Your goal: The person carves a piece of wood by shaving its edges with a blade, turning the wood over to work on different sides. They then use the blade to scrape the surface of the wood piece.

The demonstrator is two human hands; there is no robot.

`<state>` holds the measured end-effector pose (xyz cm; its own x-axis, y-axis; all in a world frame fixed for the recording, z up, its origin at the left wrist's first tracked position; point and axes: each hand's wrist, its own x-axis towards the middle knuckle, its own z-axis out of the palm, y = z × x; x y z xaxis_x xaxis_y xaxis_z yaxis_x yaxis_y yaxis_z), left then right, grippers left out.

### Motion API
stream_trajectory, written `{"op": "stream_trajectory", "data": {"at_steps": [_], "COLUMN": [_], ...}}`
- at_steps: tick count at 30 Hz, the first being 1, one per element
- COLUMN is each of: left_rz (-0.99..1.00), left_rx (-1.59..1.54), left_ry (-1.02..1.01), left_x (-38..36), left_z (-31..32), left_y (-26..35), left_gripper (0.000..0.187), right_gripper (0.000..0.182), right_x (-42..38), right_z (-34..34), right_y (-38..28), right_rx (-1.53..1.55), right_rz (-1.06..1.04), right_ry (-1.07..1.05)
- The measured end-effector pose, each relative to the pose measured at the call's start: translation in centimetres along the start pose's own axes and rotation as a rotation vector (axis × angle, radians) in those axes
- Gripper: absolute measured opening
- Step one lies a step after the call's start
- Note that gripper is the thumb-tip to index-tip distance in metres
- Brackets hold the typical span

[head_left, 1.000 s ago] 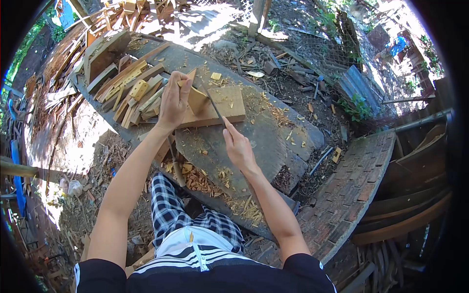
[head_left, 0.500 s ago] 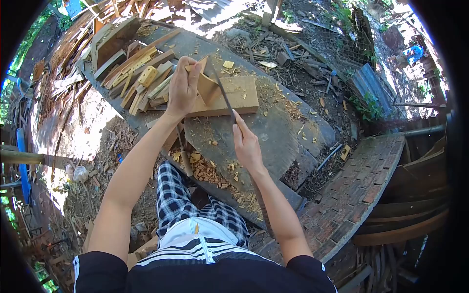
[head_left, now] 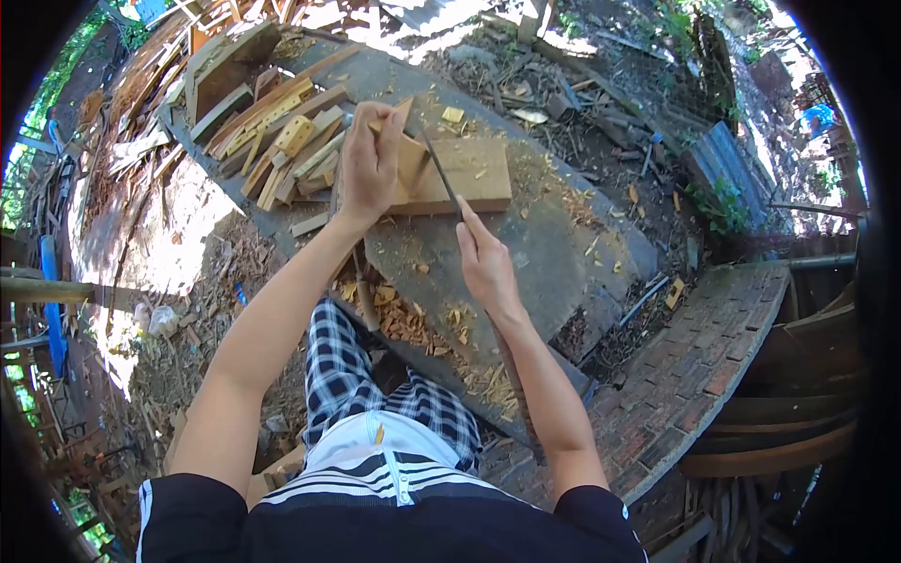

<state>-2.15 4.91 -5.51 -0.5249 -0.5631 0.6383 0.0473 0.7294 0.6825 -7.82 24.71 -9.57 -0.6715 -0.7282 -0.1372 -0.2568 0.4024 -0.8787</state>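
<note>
Both hands have shifted farther along the bench; the left hand (head_left: pixel 368 164) grips the upright wood piece (head_left: pixel 410 159) on the chopping block (head_left: pixel 474 174). Right hand (head_left: pixel 486 267), closed round the blade (head_left: pixel 439 178), should shave thin strokes away from the fingers

text: none readable | labels: none | brands: none | numbers: none | signs: none
</note>
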Motion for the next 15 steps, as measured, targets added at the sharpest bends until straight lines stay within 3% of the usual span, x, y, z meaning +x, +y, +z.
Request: {"op": "stream_trajectory", "data": {"at_steps": [1, 4, 5, 6, 8, 9, 11, 15], "left_rz": [0.015, -0.032, -0.187, -0.181, -0.318, -0.321, -0.211, -0.183], "left_rx": [-0.035, -0.064, -0.091, -0.083, -0.179, -0.168, -0.166, -0.126], "left_ry": [0.017, 0.043, 0.005, 0.005, -0.046, -0.052, -0.028, -0.019], "left_x": [0.2, 0.3, 0.3, 0.2, 0.4, 0.6, 0.2, 0.6], "left_z": [0.1, -0.3, -1.0, -1.3, -1.6, -1.6, -1.0, -1.2], "left_y": [-0.1, -0.2, 0.0, -0.1, -0.5, -0.6, -0.6, -0.9], "left_gripper": [0.011, 0.012, 0.013, 0.013, 0.015, 0.015, 0.016, 0.018], "right_gripper": [0.044, 0.045, 0.044, 0.044, 0.044, 0.043, 0.043, 0.043], "right_x": [-0.9, -1.6, -0.8, 0.0, 1.5, 0.9, -0.7, -0.1], "right_z": [-1.1, -0.5, -0.1, 0.2, 0.9, -0.5, -1.4, -0.3], "right_y": [-2.3, -1.7, -0.6, 1.0, 3.1, 0.0, -3.2, -1.5], "right_rx": [0.015, 0.038, 0.016, 0.024, -0.069, -0.023, 0.028, 0.056], "right_rz": [0.118, 0.088, 0.104, 0.097, -0.062, 0.051, 0.062, 0.083], "right_ry": [-0.092, -0.079, -0.048, -0.05, 0.048, -0.041, -0.078, -0.09]}}
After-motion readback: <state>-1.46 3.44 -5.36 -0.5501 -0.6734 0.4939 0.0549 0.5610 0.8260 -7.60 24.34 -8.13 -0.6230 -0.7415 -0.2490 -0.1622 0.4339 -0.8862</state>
